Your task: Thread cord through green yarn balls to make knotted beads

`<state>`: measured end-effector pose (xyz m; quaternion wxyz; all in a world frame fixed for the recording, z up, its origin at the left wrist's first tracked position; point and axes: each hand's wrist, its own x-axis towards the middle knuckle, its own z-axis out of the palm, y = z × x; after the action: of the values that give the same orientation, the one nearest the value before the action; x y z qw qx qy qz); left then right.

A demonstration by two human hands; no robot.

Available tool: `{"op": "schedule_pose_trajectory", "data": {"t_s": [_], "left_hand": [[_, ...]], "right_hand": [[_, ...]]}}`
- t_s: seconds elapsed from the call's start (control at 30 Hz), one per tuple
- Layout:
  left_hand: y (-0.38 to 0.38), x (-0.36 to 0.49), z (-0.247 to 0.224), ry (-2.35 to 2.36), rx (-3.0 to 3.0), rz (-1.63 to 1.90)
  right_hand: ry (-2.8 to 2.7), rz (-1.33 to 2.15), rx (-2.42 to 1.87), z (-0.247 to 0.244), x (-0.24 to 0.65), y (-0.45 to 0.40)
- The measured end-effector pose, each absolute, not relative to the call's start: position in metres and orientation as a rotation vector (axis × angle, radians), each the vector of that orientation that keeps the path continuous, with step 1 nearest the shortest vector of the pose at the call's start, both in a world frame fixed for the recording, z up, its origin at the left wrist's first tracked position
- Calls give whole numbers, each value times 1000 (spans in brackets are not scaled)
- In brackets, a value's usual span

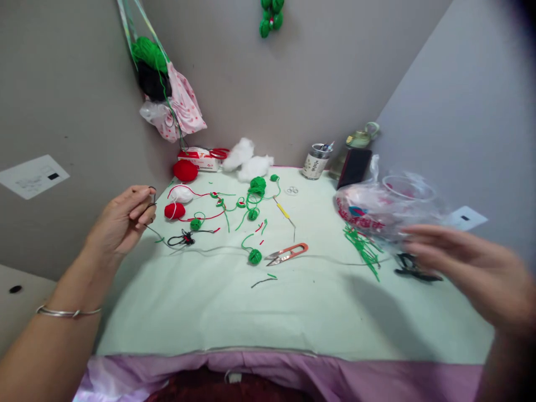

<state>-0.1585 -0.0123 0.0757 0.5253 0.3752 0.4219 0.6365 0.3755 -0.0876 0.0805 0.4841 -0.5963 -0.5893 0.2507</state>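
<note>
My left hand [128,215] is raised over the table's left side, its fingers pinched on a dark cord [151,228]. The cord trails down and runs rightward across the cloth, behind the orange-handled thread snips [288,254]. My right hand [464,268] is blurred at the right, above a dark bundle [416,268]; what its fingers hold, if anything, cannot be made out. Green crocheted balls [254,256], a black knotted cord piece [186,239] and a yellow-handled crochet hook [283,210] lie between the hands.
Red yarn [185,170], green yarn [257,187] and white stuffing [247,161] are toward the back. A pen can [317,162], a phone [354,167] and a plastic bag [377,209] stand right of them. Green scraps [363,250] lie before the bag.
</note>
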Motion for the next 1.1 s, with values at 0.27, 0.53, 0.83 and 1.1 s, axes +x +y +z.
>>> {"op": "schedule_pose_trajectory", "data": {"t_s": [0.27,0.53,0.83,1.1], "left_hand": [[-28,-85,95,831,1244,1152],[-29,-49,88,806,1434,857],[-9,-108,54,1111,1421,745],[-29,-94,64,1022,1556,560]], "right_hand": [[-2037,456,-1237,106,219,-76],[-1752,1130,-938,92,160,-49],[-992,1396,-823,70,243,-39],[-1212,1461,-983,59,222,-53]]}}
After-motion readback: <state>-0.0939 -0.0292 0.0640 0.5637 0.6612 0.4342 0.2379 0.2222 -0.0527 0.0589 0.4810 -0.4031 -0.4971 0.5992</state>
